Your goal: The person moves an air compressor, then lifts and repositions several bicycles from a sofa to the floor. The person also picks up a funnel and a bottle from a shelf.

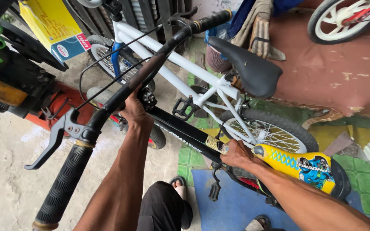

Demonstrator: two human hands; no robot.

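A black bicycle stands right below me, its handlebar (120, 92) running diagonally across the view with a ribbed black grip (63, 184) and a brake lever (50, 141) near me. My left hand (134, 112) is closed on the stem area just under the handlebar. Wrapped around the black frame tube (180, 132), my right hand (238, 155) sits next to a yellow and blue chain guard (300, 164). A black pedal (214, 190) hangs below that hand.
A white bicycle (185, 64) with a black saddle (249, 68) stands just behind. A red wall (335, 72) lies to the right, another wheel (343, 17) at top right. A yellow box (52, 25) and a red cylinder (65, 102) sit at left. My sandalled foot (178, 184) rests below.
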